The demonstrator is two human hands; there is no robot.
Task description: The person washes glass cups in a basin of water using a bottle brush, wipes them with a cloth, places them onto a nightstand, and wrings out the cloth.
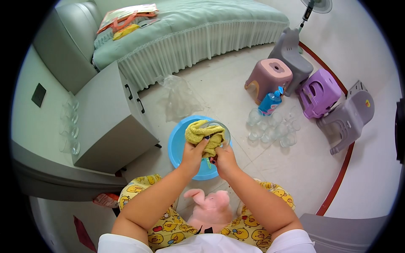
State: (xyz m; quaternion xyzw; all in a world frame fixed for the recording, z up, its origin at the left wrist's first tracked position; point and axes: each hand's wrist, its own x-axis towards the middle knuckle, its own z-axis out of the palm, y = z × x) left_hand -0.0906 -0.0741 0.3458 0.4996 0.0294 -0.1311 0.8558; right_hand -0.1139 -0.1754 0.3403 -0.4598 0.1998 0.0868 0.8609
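Note:
My left hand (193,157) is closed on a yellow-green cloth (199,133), which is bunched up over a blue basin (175,147). My right hand (226,161) grips a clear glass (228,134) from below and from the right side. The cloth lies against the glass and covers most of it, so only the rounded rim on the far right shows. Part of the basin's inside is hidden by my hands and the cloth. A small green item is visible under the cloth, too small to name.
Several clear glasses (270,128) stand on the floor at right, beside a blue pump bottle (270,102). Stools, pink (270,74), purple (320,90) and grey (352,116), line the wall. More glasses (71,130) sit on the cabinet (101,126). A plastic bag (177,99) lies beyond the basin.

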